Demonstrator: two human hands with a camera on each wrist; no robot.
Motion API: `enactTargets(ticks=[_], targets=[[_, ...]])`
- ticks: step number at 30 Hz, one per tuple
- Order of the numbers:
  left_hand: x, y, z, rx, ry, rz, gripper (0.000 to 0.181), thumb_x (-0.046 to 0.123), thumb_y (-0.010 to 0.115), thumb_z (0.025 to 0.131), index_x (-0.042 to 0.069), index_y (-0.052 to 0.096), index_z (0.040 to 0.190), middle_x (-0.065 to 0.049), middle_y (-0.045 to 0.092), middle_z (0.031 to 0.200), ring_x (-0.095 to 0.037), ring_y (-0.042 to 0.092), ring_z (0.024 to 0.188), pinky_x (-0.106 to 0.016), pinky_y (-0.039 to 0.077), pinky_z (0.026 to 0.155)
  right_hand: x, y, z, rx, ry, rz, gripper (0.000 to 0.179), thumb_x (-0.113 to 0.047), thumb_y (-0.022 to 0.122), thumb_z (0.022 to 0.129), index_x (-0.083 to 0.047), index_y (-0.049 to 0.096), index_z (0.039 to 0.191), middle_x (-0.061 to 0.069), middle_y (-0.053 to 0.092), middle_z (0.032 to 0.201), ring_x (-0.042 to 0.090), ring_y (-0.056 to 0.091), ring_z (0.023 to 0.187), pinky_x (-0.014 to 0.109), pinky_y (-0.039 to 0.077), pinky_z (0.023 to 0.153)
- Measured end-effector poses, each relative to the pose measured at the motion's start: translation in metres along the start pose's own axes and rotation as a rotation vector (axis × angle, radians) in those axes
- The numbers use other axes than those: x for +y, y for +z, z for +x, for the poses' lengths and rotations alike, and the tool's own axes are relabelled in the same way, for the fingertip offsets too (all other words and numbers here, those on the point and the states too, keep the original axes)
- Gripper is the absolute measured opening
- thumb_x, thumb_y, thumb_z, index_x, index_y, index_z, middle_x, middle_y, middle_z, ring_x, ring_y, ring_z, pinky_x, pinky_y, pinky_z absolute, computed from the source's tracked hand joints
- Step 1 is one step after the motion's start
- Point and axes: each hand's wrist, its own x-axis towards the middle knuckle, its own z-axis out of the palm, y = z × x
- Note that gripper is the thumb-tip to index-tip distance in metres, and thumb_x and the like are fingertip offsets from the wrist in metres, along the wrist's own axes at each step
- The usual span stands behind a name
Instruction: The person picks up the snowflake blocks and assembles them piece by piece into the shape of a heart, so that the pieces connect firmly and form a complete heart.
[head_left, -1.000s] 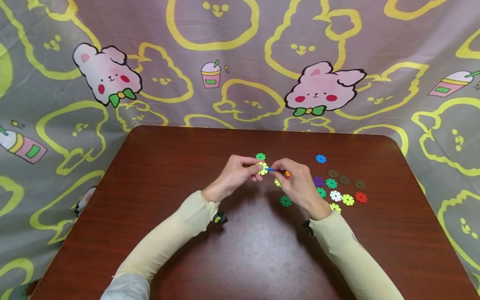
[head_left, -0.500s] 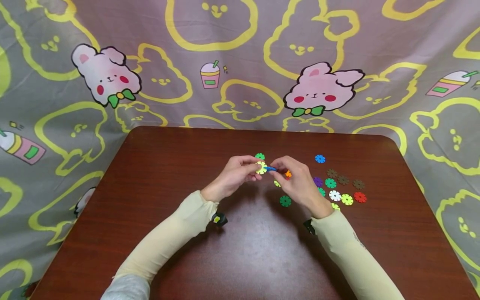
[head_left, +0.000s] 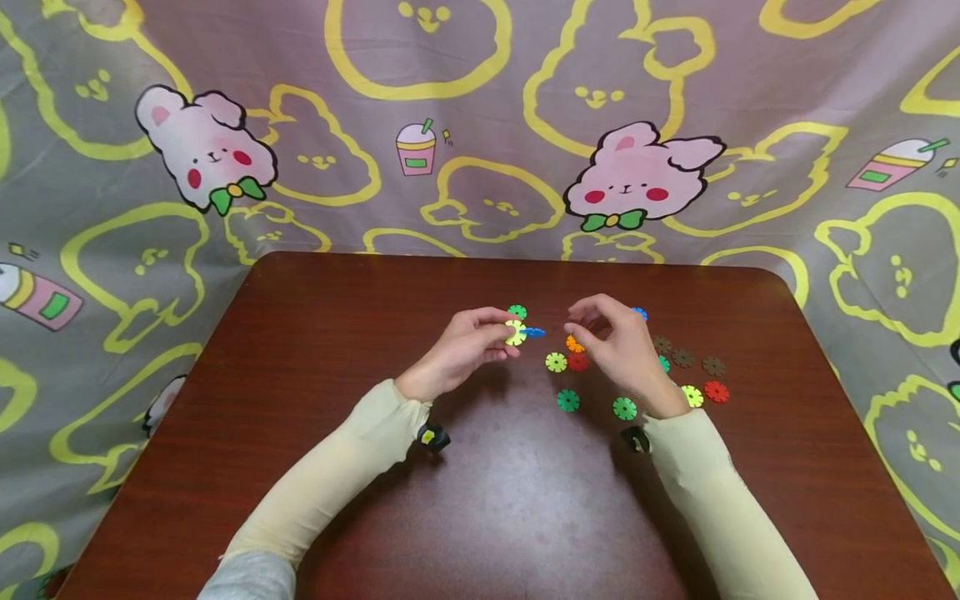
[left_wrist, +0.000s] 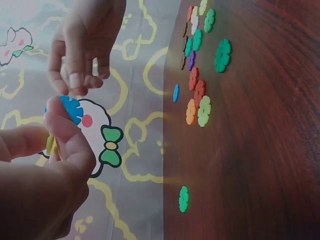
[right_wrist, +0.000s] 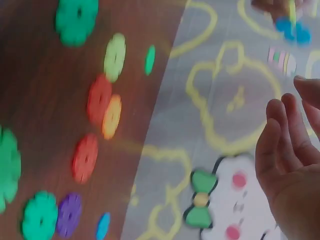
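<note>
My left hand (head_left: 467,346) pinches a pale yellow notched snap disc (head_left: 515,334) between thumb and fingers, above the table. Joined to its right edge, at an angle, is a blue notched disc (head_left: 534,332). In the left wrist view that blue disc (left_wrist: 73,111) stands out past the thumb, while most of the yellow one is hidden. To the right, my right hand (head_left: 621,346) hovers with loosely bent fingers, thumb apart and nothing held. It is nearest an orange disc (head_left: 574,343) on the table.
Loose discs lie on the brown table (head_left: 337,350): a yellow one (head_left: 556,362), a red one (head_left: 577,362), a dark green one (head_left: 568,401) and several others to the right. A green disc (head_left: 517,312) sits behind my left hand. A patterned cloth (head_left: 480,200) hangs behind the table.
My right hand has let go of the blue disc and moved off to the right. The blue disc now stays on the yellow one in my left hand, which has shifted slightly left.
</note>
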Motion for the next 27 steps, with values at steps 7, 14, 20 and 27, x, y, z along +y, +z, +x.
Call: enactTargets(ticks=[7,14,20,27], targets=[[0.002,-0.006,-0.004,-0.04,-0.004,0.012,0.033,0.001,0.058,0.093,-0.005,0.056,0.126,-0.004,0.066,0.086,-0.011,0.067,0.067,-0.02,0.055,0.066,0.039,-0.032,0.007,-0.032,0.23,-0.09,0.024,-0.024,0.069,0.09,-0.007,0.064,0.106,0.007,0.064,0.091,0.018,0.054,0.078,0.022,0.043,0.062],[0.002,-0.008,-0.005,-0.056,-0.008,0.021,0.034,0.0,0.061,0.091,-0.002,0.058,0.125,-0.004,0.067,0.086,-0.012,0.067,0.068,-0.02,0.054,0.066,0.074,-0.062,-0.002,-0.199,0.433,-0.269,0.032,-0.023,0.067,0.09,0.003,0.062,0.109,0.021,0.067,0.1,0.028,0.057,0.083,0.032,0.047,0.065],[0.002,-0.008,-0.005,-0.061,-0.007,0.018,0.033,-0.001,0.061,0.091,-0.002,0.058,0.124,-0.005,0.065,0.087,-0.014,0.067,0.07,-0.023,0.055,0.068,0.093,-0.072,-0.015,-0.333,0.552,-0.393,0.041,-0.025,0.067,0.088,0.009,0.063,0.109,0.028,0.063,0.106,0.036,0.057,0.086,0.044,0.05,0.068],[0.003,-0.006,-0.006,-0.062,-0.018,0.005,0.031,-0.002,0.059,0.092,-0.005,0.057,0.123,-0.004,0.065,0.084,-0.014,0.067,0.069,-0.019,0.052,0.065,0.099,-0.071,-0.017,-0.351,0.576,-0.425,0.039,-0.025,0.066,0.089,0.009,0.065,0.108,0.026,0.066,0.102,0.031,0.058,0.08,0.039,0.05,0.063]])
